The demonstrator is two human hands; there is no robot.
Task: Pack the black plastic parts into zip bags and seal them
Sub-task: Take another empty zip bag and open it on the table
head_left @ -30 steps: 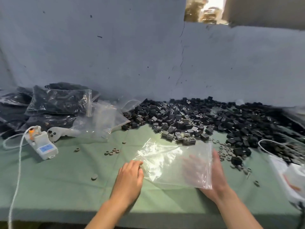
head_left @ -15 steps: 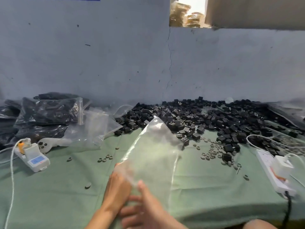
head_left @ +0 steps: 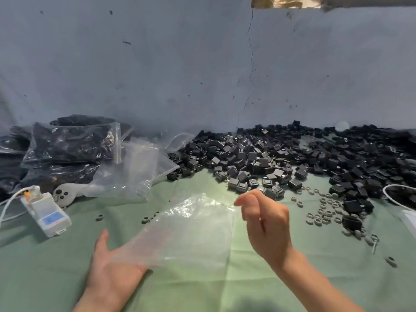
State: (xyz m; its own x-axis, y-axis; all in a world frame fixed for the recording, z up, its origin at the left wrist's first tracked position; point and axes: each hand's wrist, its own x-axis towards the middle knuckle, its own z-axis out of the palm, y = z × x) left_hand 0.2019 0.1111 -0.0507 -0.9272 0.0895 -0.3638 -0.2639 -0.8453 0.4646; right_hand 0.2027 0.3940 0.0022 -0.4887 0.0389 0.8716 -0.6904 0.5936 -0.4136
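Flat left hand (head_left: 112, 266) under zip bag (head_left: 193, 233), near-left to far-right; right grip (head_left: 267, 224) on corner.

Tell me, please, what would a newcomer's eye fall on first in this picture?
First, the big heap of black plastic parts spread along the wall at the back right of the green table. Next, the empty clear zip bag at the front centre, lying over the open palm of the left hand while the right hand pinches its far edge. At the back left, filled bags are stacked.
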